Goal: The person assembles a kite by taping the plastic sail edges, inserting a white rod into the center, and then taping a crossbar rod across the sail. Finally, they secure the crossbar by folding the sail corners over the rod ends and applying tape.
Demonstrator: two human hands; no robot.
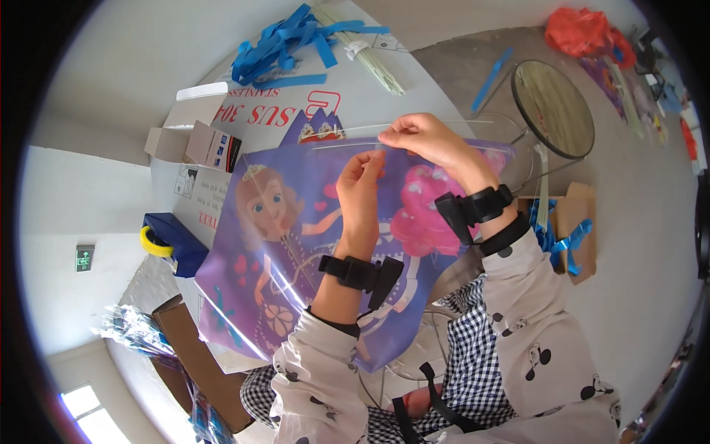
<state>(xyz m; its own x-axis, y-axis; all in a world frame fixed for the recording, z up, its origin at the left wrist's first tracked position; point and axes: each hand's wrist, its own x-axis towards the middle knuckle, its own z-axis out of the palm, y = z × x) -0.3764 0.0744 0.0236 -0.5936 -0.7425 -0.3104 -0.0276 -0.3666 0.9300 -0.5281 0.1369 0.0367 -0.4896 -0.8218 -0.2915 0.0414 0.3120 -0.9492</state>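
A purple kite point(296, 285) printed with a cartoon princess and pink balloons lies over the table and hangs down toward my lap. At its far edge my left hand point(360, 185) is closed, thumb and fingertips pinched together; what they grip is too small to make out. Just above it, my right hand point(433, 144) pinches a thin white rod point(355, 131) that runs sideways past the kite's far edge. Another pale rod point(336, 146) lies along that edge, left of my fingertips. A purple zigzag-edged piece point(319, 126) shows beyond the kite.
Blue ribbons point(285, 44) and a bundle of pale sticks point(373, 66) lie on the table's far end. At left stand a small open box point(211, 144) and yellow tape point(154, 243). A round stool point(553, 109) and a carton point(580, 229) are at right.
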